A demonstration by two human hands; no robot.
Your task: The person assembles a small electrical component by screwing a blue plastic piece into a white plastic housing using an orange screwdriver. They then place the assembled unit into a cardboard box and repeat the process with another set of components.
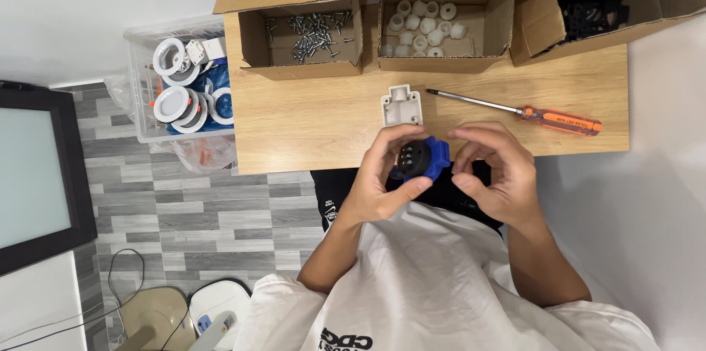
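Your left hand [382, 174] grips the blue-and-black socket part [421, 158] at frame centre, just below the table edge. Your right hand [494, 171] is curled with fingertips pinched (on what, I cannot tell). You look mid-assembly, fitting something into the part. Next likely calls for the white cover [402, 105] and the orange-handled screwdriver [515, 110] above, plus a screw from the upper-left box [301, 38].

Beyond the fingers [412, 147] a plastic housing [402, 105] lies on the worktop [309, 123]; right of it a screwdriver [515, 110]; farther back, a box of screws [305, 38] left of a box of caps [434, 27].
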